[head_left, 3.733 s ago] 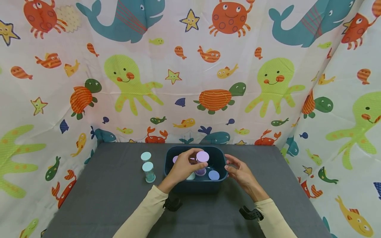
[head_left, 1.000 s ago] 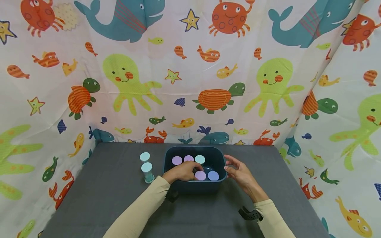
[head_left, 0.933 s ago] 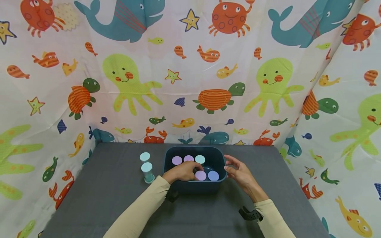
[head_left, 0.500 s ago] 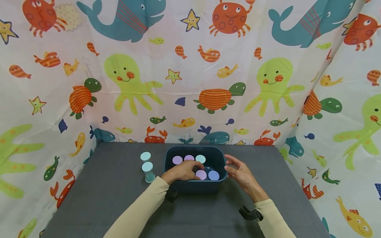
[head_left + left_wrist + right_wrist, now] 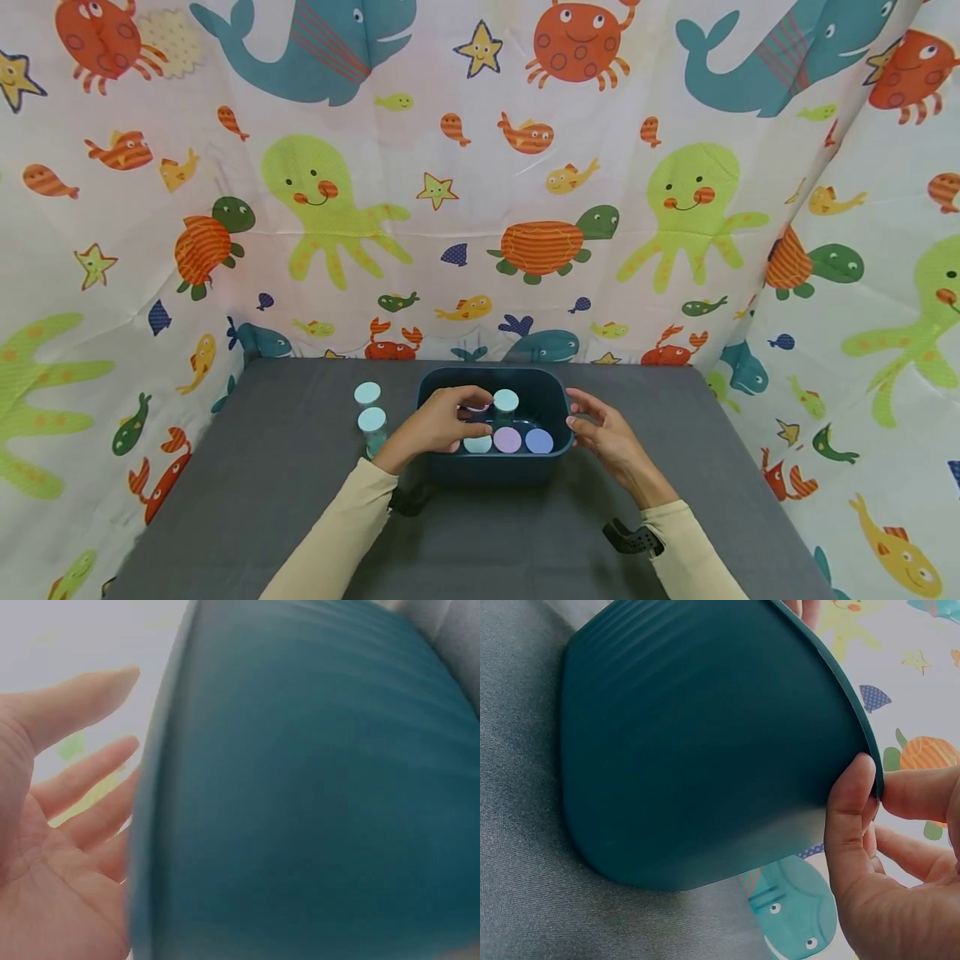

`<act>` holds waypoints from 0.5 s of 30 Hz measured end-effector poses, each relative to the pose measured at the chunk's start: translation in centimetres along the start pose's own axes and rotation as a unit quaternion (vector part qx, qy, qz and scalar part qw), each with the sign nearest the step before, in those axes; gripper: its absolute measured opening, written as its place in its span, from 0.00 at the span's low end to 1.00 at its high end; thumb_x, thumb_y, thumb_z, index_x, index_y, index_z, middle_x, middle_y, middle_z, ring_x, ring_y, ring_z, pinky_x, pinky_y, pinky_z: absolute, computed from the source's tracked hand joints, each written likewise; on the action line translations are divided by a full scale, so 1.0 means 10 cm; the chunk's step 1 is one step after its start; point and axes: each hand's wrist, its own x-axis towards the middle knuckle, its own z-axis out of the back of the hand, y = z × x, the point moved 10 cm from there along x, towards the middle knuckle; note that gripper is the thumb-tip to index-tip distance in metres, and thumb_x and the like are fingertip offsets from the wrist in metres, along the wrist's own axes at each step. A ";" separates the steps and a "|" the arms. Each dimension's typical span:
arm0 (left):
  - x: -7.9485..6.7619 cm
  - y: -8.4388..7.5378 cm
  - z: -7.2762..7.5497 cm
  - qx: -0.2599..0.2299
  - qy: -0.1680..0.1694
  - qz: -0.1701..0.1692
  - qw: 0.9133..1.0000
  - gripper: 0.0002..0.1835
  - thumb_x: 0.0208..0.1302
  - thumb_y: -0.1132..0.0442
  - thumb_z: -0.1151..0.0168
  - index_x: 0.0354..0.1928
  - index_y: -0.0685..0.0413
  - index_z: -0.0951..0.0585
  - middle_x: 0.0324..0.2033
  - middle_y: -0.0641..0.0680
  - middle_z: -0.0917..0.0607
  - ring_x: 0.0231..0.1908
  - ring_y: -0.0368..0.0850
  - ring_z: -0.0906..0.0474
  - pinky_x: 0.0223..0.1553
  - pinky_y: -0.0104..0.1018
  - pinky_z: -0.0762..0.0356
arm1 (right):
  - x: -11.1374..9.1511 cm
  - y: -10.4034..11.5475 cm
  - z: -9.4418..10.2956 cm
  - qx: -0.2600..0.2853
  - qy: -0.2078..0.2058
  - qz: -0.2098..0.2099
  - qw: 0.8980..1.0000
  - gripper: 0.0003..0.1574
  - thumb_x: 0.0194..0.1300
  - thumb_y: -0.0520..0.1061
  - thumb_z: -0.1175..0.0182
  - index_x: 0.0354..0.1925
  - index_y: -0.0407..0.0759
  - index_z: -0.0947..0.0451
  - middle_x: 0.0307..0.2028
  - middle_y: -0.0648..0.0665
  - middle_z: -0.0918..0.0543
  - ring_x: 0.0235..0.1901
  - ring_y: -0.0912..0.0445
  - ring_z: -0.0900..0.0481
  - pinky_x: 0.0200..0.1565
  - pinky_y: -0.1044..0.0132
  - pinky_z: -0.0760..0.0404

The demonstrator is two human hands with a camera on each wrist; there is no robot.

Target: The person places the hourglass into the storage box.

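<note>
My left hand (image 5: 447,422) is over the left part of a dark blue bin (image 5: 498,472), fingers apart and holding nothing. The left wrist view shows this hand (image 5: 71,817) with fingers extended beside the bin's wall (image 5: 315,787). Inside the bin stand several cylinders with coloured end caps, which look like sand timers: a mint one (image 5: 477,444), a purple one (image 5: 507,440), a lavender-blue one (image 5: 538,442) and, farther back, another mint one (image 5: 506,401). My hand partly covers others. My right hand (image 5: 611,437) pinches the bin's right rim between thumb and fingers, clearer in the right wrist view (image 5: 885,847).
Left of the bin, two mint-capped timers stand upright on the grey tabletop (image 5: 300,500), one (image 5: 367,393) behind the other (image 5: 372,421). A patterned curtain (image 5: 480,183) rises behind the table and along both sides.
Earlier, my left hand held a purple-capped timer above the bin, then reached down into its front left. Now it has drawn up and left with fingers spread, uncovering a mint cap. My right hand stays put.
</note>
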 end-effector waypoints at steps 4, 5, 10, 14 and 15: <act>-0.13 0.00 0.20 -0.008 -0.042 -0.002 0.999 0.21 0.60 0.58 0.30 0.56 0.48 0.20 0.54 0.59 0.17 0.56 0.57 0.21 0.58 0.49 0.23 | 0.00 0.00 0.00 0.000 0.000 0.000 1.000 0.33 0.72 0.40 0.44 0.72 0.48 0.38 0.53 0.41 0.35 0.41 0.55 0.27 0.42 0.65 0.19; -0.17 0.01 0.25 -0.011 -0.052 -0.001 0.999 0.20 0.60 0.58 0.30 0.55 0.48 0.20 0.54 0.59 0.17 0.56 0.57 0.21 0.58 0.49 0.22 | 0.00 0.01 0.00 -0.002 0.000 0.000 1.000 0.33 0.72 0.40 0.44 0.72 0.48 0.38 0.54 0.41 0.35 0.41 0.55 0.27 0.42 0.65 0.19; -0.32 0.08 0.44 -0.006 -0.096 0.005 0.995 0.18 0.61 0.59 0.31 0.53 0.47 0.20 0.50 0.55 0.15 0.50 0.51 0.17 0.54 0.45 0.19 | 0.00 0.01 0.01 -0.002 -0.003 -0.002 1.000 0.33 0.71 0.40 0.44 0.72 0.48 0.38 0.54 0.41 0.35 0.41 0.55 0.27 0.41 0.66 0.19; -0.45 0.13 0.57 0.001 -0.135 0.007 0.991 0.17 0.62 0.59 0.32 0.53 0.47 0.19 0.48 0.51 0.15 0.47 0.45 0.18 0.51 0.42 0.18 | 0.00 0.00 0.01 -0.003 -0.003 -0.004 1.000 0.33 0.71 0.39 0.44 0.72 0.48 0.38 0.54 0.41 0.35 0.42 0.54 0.27 0.42 0.66 0.19; -0.49 0.14 0.61 -0.001 -0.145 0.006 0.989 0.17 0.62 0.58 0.32 0.53 0.47 0.19 0.48 0.51 0.14 0.47 0.44 0.18 0.51 0.42 0.18 | 0.00 -0.01 0.01 -0.004 -0.003 -0.005 1.000 0.33 0.71 0.39 0.44 0.72 0.48 0.38 0.54 0.41 0.35 0.42 0.54 0.27 0.42 0.66 0.19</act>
